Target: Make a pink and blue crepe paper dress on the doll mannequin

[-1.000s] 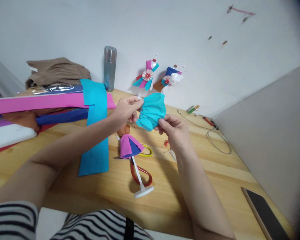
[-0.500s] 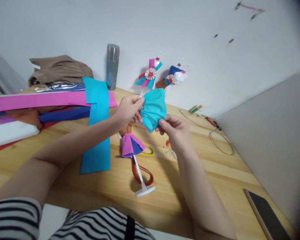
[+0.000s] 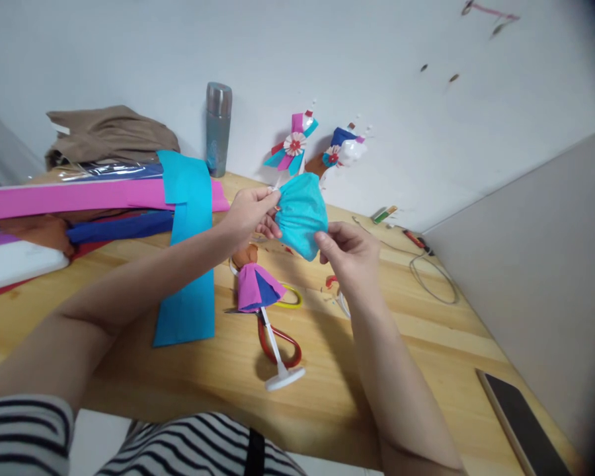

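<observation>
A gathered piece of turquoise crepe paper (image 3: 303, 215) is held up above the table, pleated at its left end and fanned out at the right. My left hand (image 3: 252, 213) pinches the gathered end. On the fan's lower right edge, my right hand (image 3: 348, 250) grips with thumb and fingers. Below them lies a small doll-like figure with a pink and blue paper skirt (image 3: 258, 287), on a white stick with a round white base (image 3: 284, 379). It rests over scissors with red and yellow handles (image 3: 290, 350). A long turquoise crepe strip (image 3: 191, 304) lies left of it.
Folded crepe paper in pink (image 3: 94, 198) and other colours is piled at the left, beside brown cloth (image 3: 114, 132). A steel flask (image 3: 219, 132) and two decorated figures (image 3: 295, 142) stand by the wall. A cable (image 3: 431, 284) and a phone (image 3: 523, 423) lie right.
My right fingers have shifted slightly along the turquoise paper's edge, and the fan looks a little more spread. The whole view has moved slightly; both hands keep their hold.
</observation>
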### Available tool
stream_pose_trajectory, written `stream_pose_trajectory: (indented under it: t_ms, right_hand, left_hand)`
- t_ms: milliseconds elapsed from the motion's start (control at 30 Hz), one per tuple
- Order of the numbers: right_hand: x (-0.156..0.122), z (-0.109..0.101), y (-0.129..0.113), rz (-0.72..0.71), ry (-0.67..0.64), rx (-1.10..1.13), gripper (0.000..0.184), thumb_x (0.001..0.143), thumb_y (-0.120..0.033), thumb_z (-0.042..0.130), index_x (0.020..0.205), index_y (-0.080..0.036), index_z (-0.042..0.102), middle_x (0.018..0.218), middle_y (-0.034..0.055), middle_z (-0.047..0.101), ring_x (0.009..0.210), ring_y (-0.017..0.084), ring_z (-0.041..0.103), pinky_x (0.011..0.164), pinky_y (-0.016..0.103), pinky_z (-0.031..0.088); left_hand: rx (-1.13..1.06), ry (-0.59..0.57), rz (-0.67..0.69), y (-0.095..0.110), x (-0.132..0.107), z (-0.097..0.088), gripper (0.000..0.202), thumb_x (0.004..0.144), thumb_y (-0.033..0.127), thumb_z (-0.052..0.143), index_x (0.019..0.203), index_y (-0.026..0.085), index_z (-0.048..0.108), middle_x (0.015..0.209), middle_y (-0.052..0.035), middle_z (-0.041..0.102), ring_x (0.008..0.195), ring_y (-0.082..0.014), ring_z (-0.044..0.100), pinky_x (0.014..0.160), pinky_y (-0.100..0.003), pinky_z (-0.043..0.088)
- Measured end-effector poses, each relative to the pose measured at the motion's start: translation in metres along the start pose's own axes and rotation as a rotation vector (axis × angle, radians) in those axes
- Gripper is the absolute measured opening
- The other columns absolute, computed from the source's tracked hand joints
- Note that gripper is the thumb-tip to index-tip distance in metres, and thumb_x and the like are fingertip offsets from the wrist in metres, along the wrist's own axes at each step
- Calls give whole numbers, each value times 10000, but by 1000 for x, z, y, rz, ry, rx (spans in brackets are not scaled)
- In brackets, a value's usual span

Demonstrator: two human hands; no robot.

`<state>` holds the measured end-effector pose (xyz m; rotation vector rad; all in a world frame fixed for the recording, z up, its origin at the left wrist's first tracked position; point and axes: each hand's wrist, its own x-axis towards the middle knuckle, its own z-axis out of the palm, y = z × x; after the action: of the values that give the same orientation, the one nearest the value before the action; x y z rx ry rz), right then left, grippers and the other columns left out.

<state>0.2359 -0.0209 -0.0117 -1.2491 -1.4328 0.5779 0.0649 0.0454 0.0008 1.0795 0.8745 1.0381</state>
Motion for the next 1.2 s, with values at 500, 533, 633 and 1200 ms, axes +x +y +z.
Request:
stream_pose_trajectory:
  t_ms: [500, 533, 633, 1200]
  right_hand:
    - [3, 0, -2, 332, -126, 399, 345, 535, -387, 870, 654, -206, 601, 437, -82, 478, 390, 55, 407, 397, 196, 271]
    - [3, 0, -2, 318, -115, 410, 333, 544, -376, 864, 657, -205, 602, 435, -86, 468, 385, 51, 393, 399, 197, 267]
    - [3, 0, 0, 237, -36, 380, 277, 571, -356, 834, 688, -208, 631, 448, -80, 481, 388, 52, 374, 406, 214, 258]
    - [13, -19, 4, 183, 50, 286, 218, 635, -385, 791, 763, -248, 680, 643, -12, 659, 433, 88, 417, 410, 260, 242]
  left_hand:
    - [-18, -32, -5, -2, 2, -2, 317, 1013, 241, 464, 711, 147, 491, 481, 31, 542, 345, -102, 558, 381, -177, 371]
    - [-18, -37, -2, -2, 2, -2, 316, 1012, 239, 463, 712, 146, 493, 489, 27, 547, 347, -104, 560, 382, -181, 372]
    - [-25, -19, -7, -2, 2, -2, 320, 1002, 238, 484, 694, 151, 483, 474, 28, 528, 345, -115, 561, 374, -191, 376]
    - [-140, -140, 29, -5, 1, -3, 286, 964, 232, 572, 696, 139, 539, 500, 26, 573, 338, -96, 555, 356, -173, 384]
